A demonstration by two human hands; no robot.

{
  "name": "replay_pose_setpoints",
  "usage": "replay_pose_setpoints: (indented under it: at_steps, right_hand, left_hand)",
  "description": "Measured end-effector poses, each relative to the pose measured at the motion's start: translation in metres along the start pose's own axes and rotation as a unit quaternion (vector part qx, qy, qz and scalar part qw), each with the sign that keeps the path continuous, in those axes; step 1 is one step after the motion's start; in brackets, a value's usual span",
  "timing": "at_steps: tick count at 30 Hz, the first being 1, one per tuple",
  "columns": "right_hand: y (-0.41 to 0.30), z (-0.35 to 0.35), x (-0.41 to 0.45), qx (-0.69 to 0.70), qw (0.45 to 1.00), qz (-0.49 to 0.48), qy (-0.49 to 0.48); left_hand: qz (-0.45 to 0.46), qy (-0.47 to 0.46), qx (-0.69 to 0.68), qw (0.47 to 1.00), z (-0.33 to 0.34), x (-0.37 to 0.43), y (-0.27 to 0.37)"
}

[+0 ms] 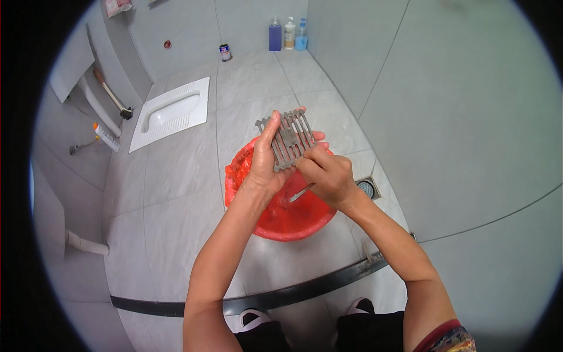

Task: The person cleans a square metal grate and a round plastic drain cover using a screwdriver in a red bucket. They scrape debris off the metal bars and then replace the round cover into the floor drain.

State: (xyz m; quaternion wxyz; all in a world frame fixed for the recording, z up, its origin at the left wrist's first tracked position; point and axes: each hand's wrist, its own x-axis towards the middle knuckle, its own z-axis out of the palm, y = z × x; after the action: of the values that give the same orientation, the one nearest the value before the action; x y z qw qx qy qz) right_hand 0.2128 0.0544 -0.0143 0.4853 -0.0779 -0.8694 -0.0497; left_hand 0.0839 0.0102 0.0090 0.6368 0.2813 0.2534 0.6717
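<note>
My left hand (pixel 265 163) holds a grey slotted metal grate (pixel 289 137), thumb along its left side and fingers behind it. Against the grate's lower right corner, my right hand (pixel 329 175) is closed on a thin tool (pixel 302 192), whose pale end sticks out at the lower left; its kind cannot be told. Both hands are above a round basin (pixel 288 233) lined with a red plastic bag, which stands on the tiled floor. Inside the basin lies what looks like water, partly hidden by my hands.
A floor drain (pixel 366 188) is right of the basin. A white squat toilet (pixel 173 112), a brush (pixel 115 99) and a white bottle (pixel 107 137) are at left. A can (pixel 224 53) and pump bottles (pixel 289 34) stand far back. A black threshold (pixel 303 288) crosses before my feet.
</note>
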Motion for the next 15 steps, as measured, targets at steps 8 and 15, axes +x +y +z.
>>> replay_pose_setpoints:
  at_steps: [8,15]
  right_hand:
    - [0.005,-0.005,0.008,0.031,0.992,-0.049,-0.108]
    - [-0.036,-0.031,-0.016,0.151,0.914,0.25,-0.28]
  left_hand:
    - [-0.01,0.039,0.043,0.998,-0.01,-0.008,0.013]
    - [-0.022,0.064,0.091,0.994,-0.034,-0.043,0.004]
